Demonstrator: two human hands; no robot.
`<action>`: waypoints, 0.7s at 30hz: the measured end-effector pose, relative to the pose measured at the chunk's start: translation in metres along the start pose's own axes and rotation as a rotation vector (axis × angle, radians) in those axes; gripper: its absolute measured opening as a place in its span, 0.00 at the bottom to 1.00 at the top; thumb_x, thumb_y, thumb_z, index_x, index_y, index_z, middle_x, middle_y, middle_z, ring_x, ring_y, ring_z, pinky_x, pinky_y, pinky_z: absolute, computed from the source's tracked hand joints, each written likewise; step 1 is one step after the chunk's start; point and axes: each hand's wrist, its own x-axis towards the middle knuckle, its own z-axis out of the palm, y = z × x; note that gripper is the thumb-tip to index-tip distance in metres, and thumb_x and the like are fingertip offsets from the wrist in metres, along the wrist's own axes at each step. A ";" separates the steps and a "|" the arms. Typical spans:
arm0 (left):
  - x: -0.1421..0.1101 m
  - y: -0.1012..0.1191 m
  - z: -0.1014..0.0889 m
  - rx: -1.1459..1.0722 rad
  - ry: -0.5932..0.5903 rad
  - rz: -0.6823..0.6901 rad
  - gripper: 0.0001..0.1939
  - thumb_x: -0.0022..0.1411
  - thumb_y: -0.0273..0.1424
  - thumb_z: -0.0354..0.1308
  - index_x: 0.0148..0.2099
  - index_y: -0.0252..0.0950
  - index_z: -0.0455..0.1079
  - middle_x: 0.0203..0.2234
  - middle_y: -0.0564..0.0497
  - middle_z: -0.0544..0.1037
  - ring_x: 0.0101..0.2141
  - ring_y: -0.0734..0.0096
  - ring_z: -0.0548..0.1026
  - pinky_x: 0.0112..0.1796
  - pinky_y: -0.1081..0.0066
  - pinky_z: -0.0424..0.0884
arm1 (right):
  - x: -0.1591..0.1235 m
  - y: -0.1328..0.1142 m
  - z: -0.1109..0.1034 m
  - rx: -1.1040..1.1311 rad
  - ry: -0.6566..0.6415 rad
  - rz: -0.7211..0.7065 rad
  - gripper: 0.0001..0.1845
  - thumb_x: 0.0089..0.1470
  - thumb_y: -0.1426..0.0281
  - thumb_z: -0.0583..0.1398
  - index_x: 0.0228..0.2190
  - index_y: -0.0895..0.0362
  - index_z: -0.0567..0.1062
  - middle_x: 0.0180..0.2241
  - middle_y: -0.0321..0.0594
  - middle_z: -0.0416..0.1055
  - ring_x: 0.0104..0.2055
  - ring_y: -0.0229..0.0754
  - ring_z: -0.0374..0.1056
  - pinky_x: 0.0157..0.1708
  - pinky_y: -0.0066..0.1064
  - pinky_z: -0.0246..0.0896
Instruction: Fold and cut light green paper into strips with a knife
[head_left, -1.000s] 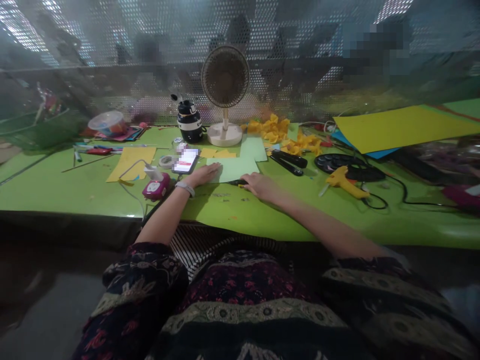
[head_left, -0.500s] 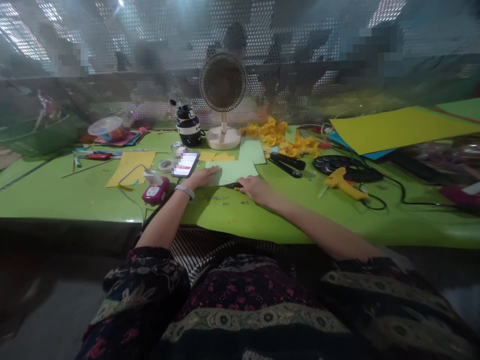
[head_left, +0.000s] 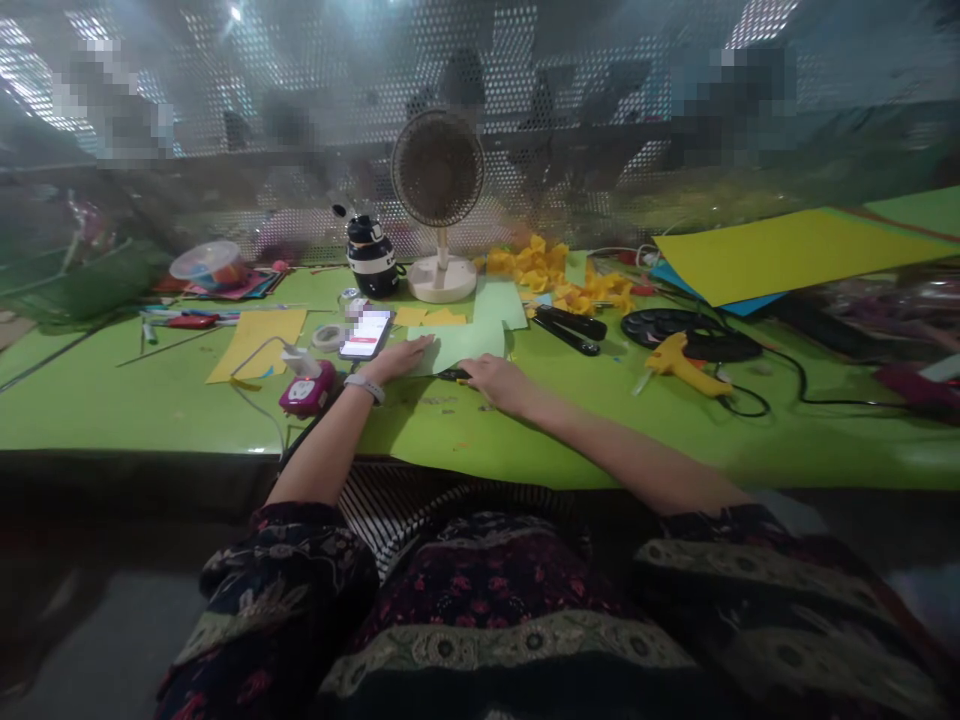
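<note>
Pressing pale green paper [head_left: 469, 345], left fingers [head_left: 421, 345] lie flat beside the phone [head_left: 366, 334].

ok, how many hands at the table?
2: left hand on the pale green sheet, right hand holding a dark tool at the sheet's near edge. No others visible.
</note>
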 end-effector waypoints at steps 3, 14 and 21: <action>-0.001 -0.001 -0.002 -0.071 -0.013 -0.054 0.32 0.74 0.27 0.39 0.78 0.35 0.53 0.74 0.44 0.61 0.71 0.59 0.62 0.69 0.60 0.58 | 0.001 -0.002 0.002 -0.021 -0.021 -0.020 0.16 0.69 0.77 0.57 0.56 0.64 0.73 0.42 0.56 0.78 0.45 0.50 0.73 0.42 0.35 0.66; 0.001 -0.008 -0.002 -0.090 -0.064 0.010 0.34 0.74 0.27 0.40 0.79 0.30 0.50 0.74 0.39 0.59 0.73 0.56 0.58 0.71 0.53 0.55 | 0.009 -0.013 -0.002 -0.040 -0.032 -0.015 0.18 0.69 0.79 0.52 0.56 0.65 0.72 0.43 0.57 0.78 0.45 0.51 0.72 0.42 0.37 0.64; 0.003 -0.013 -0.005 -0.058 -0.104 0.058 0.35 0.72 0.27 0.42 0.79 0.30 0.49 0.74 0.37 0.60 0.73 0.53 0.57 0.70 0.50 0.55 | 0.007 -0.015 0.000 -0.029 -0.036 -0.035 0.15 0.70 0.78 0.52 0.54 0.63 0.72 0.41 0.54 0.78 0.44 0.50 0.72 0.40 0.35 0.63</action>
